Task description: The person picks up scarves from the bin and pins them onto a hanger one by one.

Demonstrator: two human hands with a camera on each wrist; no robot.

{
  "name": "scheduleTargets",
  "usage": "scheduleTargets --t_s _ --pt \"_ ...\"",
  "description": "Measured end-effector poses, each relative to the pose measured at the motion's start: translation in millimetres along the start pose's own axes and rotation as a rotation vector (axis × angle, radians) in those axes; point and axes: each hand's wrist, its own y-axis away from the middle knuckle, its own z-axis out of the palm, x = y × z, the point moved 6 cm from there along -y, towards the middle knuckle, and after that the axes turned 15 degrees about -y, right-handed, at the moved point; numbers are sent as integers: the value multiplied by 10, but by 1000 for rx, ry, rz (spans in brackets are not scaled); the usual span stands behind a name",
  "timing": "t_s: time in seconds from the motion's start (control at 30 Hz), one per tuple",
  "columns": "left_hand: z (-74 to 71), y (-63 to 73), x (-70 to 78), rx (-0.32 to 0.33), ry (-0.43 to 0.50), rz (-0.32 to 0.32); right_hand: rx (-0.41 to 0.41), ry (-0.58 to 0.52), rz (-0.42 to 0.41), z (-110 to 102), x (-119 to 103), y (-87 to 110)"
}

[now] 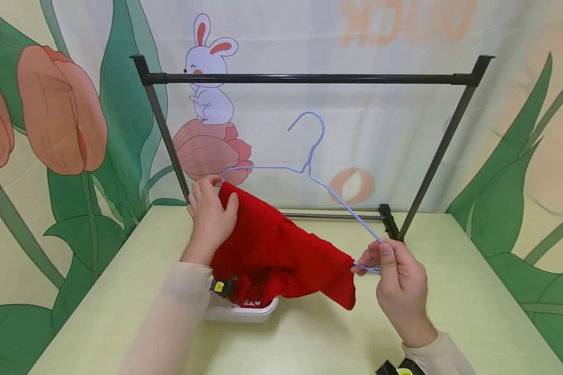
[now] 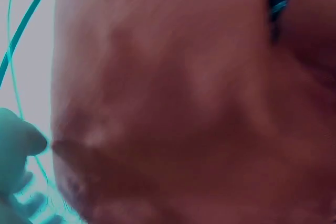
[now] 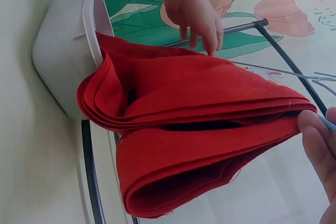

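Note:
A folded red cloth (image 1: 286, 250) hangs in layers over the lower bar of a thin lilac wire hanger (image 1: 344, 200). The hanger is tilted, its right end lower and its hook upward. My left hand (image 1: 211, 219) pinches the cloth's upper left corner at the hanger's left end, thumb in front. At the other end, my right hand (image 1: 403, 286) grips the hanger's bent corner between thumb and fingers, just beyond the cloth's edge. In the right wrist view the cloth's folds (image 3: 210, 87) spread towards the right fingers. A blurred reddish surface fills most of the left wrist view.
A white plastic tub (image 1: 239, 314) stands under the cloth, with more red cloth inside. Behind the hanger rises a black rack with a horizontal top bar (image 1: 305, 78). The pale tabletop (image 1: 136, 291) meets a printed curtain (image 1: 272, 41) at the back.

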Motion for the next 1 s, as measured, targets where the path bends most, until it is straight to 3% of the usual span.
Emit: scheduleTargets --t_s 0.1,0.17,0.27,0.37,0.5,0.67,0.83,1.0 --pt "-30 197 190 176 -31 227 5 34 -3 -1 -1 8" --pt "-14 366 359 237 -55 429 12 55 -2 -5 -2 11" --pt "66 627 619 225 -106 729 19 77 1 -9 -1 12" --pt "175 807 830 136 -188 916 26 89 11 -7 0 11" --pt "277 881 976 102 -235 1002 23 99 15 16 4 14" --pt "286 841 1046 143 -158 1036 1 109 22 23 25 25" --pt "198 777 1180 184 -167 1043 -11 99 -2 29 15 16" --pt "35 650 1391 189 -196 1001 -21 119 -30 62 -27 7"
